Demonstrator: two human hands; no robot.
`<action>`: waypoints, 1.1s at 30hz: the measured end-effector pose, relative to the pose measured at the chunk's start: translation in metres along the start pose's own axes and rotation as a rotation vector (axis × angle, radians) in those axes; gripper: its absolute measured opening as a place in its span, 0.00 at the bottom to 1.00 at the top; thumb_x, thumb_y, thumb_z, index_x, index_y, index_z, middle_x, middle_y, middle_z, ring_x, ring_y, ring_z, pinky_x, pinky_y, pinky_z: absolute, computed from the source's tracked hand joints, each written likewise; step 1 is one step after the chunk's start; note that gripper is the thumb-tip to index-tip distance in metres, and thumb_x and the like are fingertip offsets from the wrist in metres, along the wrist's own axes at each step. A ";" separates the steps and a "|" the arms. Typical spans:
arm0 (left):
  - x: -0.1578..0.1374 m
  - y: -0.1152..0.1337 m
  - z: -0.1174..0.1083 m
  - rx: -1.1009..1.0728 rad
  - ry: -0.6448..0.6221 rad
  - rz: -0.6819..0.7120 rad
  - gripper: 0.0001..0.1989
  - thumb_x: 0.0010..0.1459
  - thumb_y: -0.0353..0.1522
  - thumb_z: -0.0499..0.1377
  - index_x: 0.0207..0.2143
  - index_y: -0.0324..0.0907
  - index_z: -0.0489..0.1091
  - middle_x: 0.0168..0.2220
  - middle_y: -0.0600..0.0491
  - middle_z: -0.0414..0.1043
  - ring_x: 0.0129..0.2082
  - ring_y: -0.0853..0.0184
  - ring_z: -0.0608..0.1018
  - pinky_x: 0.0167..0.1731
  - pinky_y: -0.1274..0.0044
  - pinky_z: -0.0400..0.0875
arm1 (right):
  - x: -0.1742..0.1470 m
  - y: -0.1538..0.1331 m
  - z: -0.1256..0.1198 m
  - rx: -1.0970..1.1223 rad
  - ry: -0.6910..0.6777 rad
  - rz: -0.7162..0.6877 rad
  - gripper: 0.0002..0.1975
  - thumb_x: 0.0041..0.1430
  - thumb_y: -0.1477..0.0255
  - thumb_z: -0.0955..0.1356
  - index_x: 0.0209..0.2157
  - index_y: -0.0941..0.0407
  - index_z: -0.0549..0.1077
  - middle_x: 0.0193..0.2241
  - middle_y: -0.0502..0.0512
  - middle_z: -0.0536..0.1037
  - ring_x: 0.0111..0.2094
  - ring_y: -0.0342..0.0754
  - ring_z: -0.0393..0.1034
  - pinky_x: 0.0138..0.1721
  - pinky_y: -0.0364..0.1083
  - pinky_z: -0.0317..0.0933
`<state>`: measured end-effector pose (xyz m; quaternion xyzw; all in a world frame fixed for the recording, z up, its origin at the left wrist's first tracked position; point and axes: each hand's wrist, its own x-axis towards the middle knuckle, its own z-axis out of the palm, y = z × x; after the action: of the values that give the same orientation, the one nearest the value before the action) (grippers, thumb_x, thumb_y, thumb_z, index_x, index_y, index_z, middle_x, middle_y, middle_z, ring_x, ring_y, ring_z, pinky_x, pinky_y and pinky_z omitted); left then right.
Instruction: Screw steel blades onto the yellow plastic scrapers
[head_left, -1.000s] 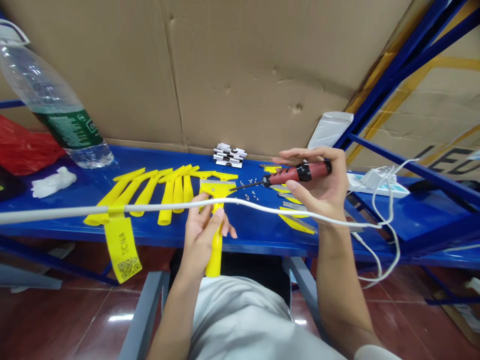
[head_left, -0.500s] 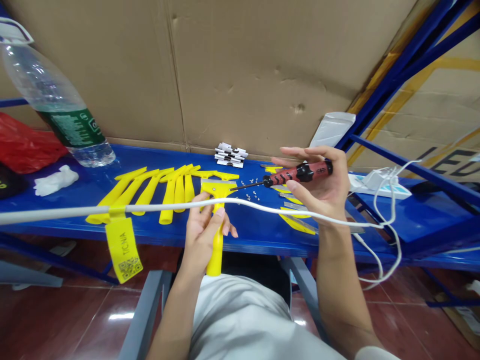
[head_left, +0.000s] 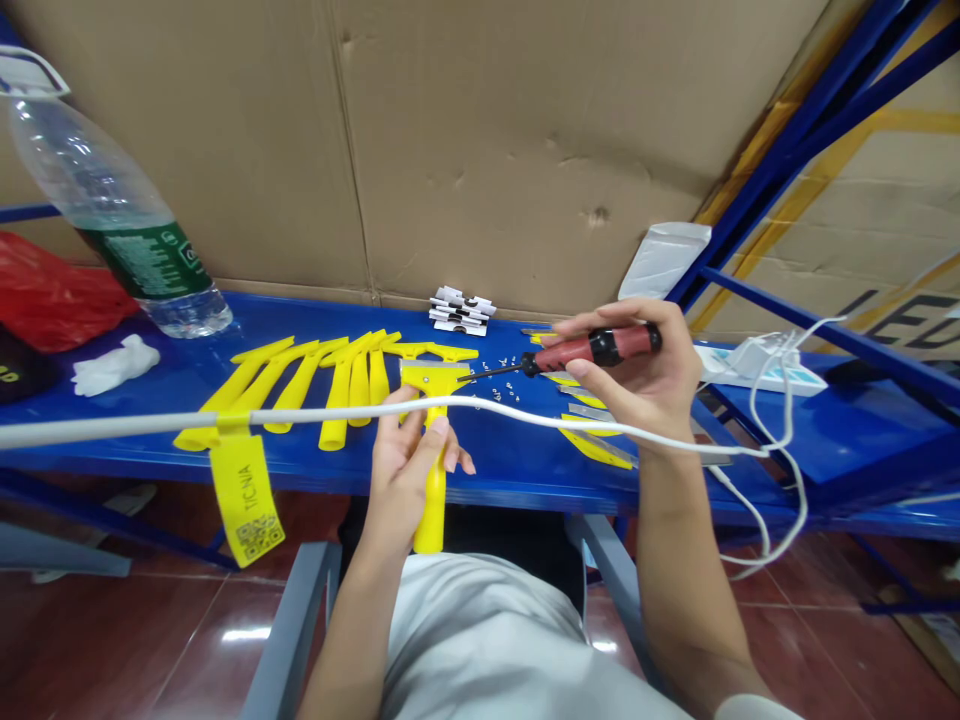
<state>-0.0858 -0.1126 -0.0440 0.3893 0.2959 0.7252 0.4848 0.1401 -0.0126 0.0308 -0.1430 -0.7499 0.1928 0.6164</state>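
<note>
My left hand (head_left: 409, 465) is closed round the handle of a yellow scraper (head_left: 430, 500), its wide head with a metal strip facing away from me. My right hand (head_left: 649, 375) grips a red and black screwdriver (head_left: 589, 349) by its handle. The shaft points left, with its tip at the right side of the scraper's head; whether it sits in a screw I cannot tell. Small loose screws (head_left: 496, 375) lie behind the shaft. Several yellow scraper handles (head_left: 337, 400) rest in a row to the left, and yellow pieces with blades (head_left: 596, 440) lie near my right wrist.
A white cable (head_left: 525, 411) with a yellow tag (head_left: 247, 500) crosses in front of the blue table (head_left: 480, 470). A stack of black-and-white pieces (head_left: 461, 311) stands at the back. On the left are a water bottle (head_left: 142, 240) and tissue (head_left: 116, 366); a power strip (head_left: 780, 370) lies right.
The fingers of my right hand have closed in on the screwdriver, and its handle has turned, showing a different side. My left hand and the scraper have stayed nearly still.
</note>
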 end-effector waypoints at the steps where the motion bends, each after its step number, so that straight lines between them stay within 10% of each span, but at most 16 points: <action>1: 0.000 0.000 0.000 0.003 -0.004 0.001 0.23 0.68 0.34 0.71 0.58 0.50 0.65 0.37 0.58 0.71 0.25 0.73 0.72 0.29 0.73 0.81 | 0.000 0.001 0.000 -0.052 0.044 -0.020 0.23 0.59 0.70 0.82 0.53 0.46 0.76 0.46 0.51 0.86 0.45 0.54 0.87 0.47 0.54 0.84; 5: 0.000 0.000 0.000 0.017 -0.023 -0.001 0.22 0.68 0.34 0.70 0.59 0.49 0.66 0.35 0.59 0.69 0.25 0.73 0.71 0.29 0.73 0.81 | 0.000 0.004 -0.001 -0.203 0.137 -0.028 0.20 0.56 0.67 0.84 0.46 0.47 0.78 0.39 0.49 0.84 0.41 0.53 0.86 0.43 0.52 0.81; 11: 0.000 0.000 -0.001 -0.006 -0.014 0.000 0.22 0.68 0.33 0.71 0.58 0.50 0.66 0.39 0.57 0.71 0.25 0.73 0.72 0.30 0.72 0.81 | 0.001 -0.001 0.001 0.105 -0.031 0.028 0.27 0.61 0.69 0.81 0.58 0.44 0.72 0.59 0.56 0.82 0.56 0.59 0.84 0.59 0.63 0.82; 18: 0.000 -0.001 0.001 0.006 -0.010 0.006 0.23 0.68 0.34 0.70 0.60 0.49 0.66 0.39 0.57 0.71 0.25 0.74 0.71 0.30 0.72 0.82 | 0.000 0.002 0.002 -0.123 0.110 -0.033 0.20 0.58 0.71 0.83 0.48 0.46 0.78 0.39 0.50 0.86 0.41 0.55 0.86 0.45 0.56 0.83; 27: 0.000 0.000 0.000 -0.002 -0.002 0.010 0.20 0.69 0.33 0.70 0.57 0.50 0.66 0.35 0.60 0.67 0.26 0.74 0.71 0.32 0.73 0.82 | 0.001 0.008 -0.004 0.054 -0.096 0.000 0.30 0.59 0.70 0.81 0.59 0.45 0.71 0.57 0.55 0.81 0.53 0.56 0.84 0.58 0.61 0.82; 33: 0.000 0.000 -0.001 -0.006 -0.012 0.007 0.20 0.69 0.33 0.70 0.57 0.50 0.65 0.34 0.60 0.67 0.25 0.74 0.71 0.32 0.73 0.82 | 0.000 0.014 -0.004 -0.095 0.039 -0.045 0.27 0.57 0.66 0.83 0.55 0.44 0.76 0.47 0.52 0.82 0.47 0.54 0.85 0.49 0.52 0.81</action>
<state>-0.0862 -0.1121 -0.0446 0.3932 0.2893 0.7256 0.4851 0.1440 0.0005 0.0247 -0.1589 -0.7490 0.1402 0.6277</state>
